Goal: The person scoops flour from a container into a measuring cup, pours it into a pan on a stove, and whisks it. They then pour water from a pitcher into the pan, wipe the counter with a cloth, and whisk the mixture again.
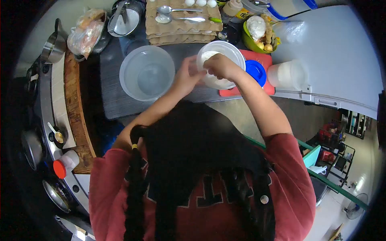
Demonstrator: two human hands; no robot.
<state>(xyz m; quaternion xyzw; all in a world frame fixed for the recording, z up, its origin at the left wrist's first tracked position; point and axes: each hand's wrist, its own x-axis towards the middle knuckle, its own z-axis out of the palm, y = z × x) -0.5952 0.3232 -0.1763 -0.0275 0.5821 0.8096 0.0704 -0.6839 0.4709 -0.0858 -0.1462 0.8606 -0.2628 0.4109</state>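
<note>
Left hand (187,78), right hand (221,66) meet over white bowl (226,43) — fingertips touching.

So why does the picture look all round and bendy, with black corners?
In the head view a wide lens curves straight edges such as the wooden board and darkens the corners; the left hand, right hand and white bowl in the middle look fairly sharp.
</note>
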